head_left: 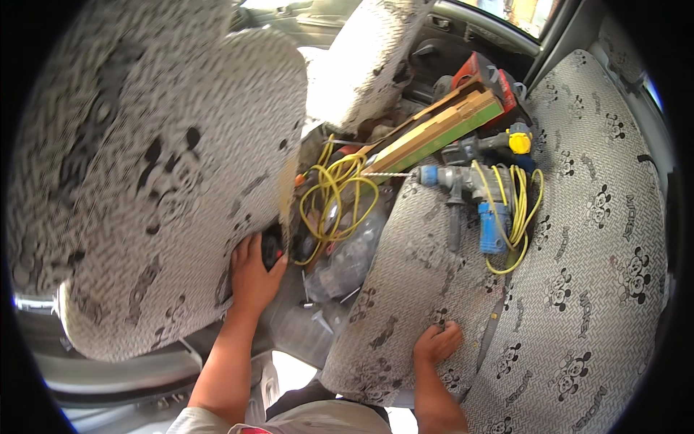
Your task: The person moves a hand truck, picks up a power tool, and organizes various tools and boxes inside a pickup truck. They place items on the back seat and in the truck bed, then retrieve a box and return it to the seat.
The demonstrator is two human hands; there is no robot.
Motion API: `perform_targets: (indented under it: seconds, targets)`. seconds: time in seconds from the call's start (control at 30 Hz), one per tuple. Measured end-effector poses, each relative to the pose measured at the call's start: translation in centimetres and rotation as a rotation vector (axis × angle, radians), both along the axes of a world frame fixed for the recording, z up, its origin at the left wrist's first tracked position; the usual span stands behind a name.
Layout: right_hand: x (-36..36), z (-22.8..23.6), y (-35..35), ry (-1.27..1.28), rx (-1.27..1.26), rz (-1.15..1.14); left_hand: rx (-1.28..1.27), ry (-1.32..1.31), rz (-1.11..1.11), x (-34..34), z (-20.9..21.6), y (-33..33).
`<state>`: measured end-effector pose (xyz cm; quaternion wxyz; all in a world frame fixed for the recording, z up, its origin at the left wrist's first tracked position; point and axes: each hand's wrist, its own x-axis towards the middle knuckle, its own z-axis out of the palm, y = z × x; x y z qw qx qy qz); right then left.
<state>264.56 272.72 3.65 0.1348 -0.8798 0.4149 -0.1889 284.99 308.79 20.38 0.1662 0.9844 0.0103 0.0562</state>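
My left hand [253,275] reaches to the lower edge of the patterned front seat back [210,166]. Its fingers and thumb close around a black object with a red spot [272,247], partly hidden behind the seat; its kind does not show. On the rear seat cushion [405,289] rests my right hand [437,341], fingers curled in; whatever is inside, if anything, is hidden. Farther along that cushion lies a rotary hammer drill [463,181] with a long bit, a blue lower part and a coiled yellow cord [517,217].
More yellow cable [332,195] lies looped in the footwell, above a clear plastic bag [347,264] and loose screws or bolts [322,318]. Long cardboard boxes [441,130], a red box [473,69] and a yellow-ended tool [519,137] fill the far side by the door.
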Motion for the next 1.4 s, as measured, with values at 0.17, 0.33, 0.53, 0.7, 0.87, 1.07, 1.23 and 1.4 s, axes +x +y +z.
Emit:
perform_targets:
  seconds: [0.17, 0.33, 0.53, 0.7, 0.87, 1.07, 1.23, 1.4]
  targets:
    - [0.0, -1.2, -0.8, -0.004, -0.029, 0.030, 0.059, 0.020, 0.011, 0.6, 0.2, -0.9]
    - [0.5, -2.1, -0.7, 0.057, -0.013, 0.002, -0.041, -0.026, 0.028, -0.5, 0.2, -0.5]
    - [-1.0, -2.6, -0.8, 0.054, -0.019, 0.076, -0.078, -0.185, 0.105, -3.9, 0.1, -0.5]
    - [-0.8, -3.2, -0.8, 0.050, -0.042, 0.067, -0.076, -0.278, 0.138, -6.8, 0.8, -1.0]
    - [-0.9, -3.4, -1.0, 0.089, -0.030, 0.041, -0.022, -0.378, 0.041, -8.6, 1.4, 0.0]
    - [-1.1, -3.4, -1.4, 0.110, -0.023, 0.070, -0.066, -0.407, 0.103, -10.7, 2.9, 0.5]
    - [-1.3, -3.9, -1.6, 0.111, -0.025, 0.065, -0.154, -0.435, 0.142, -12.4, 4.8, 0.9]
    - [-1.5, -3.8, -1.7, 0.150, -0.023, 0.065, -0.177, -0.435, 0.194, -13.1, 6.2, 0.5]
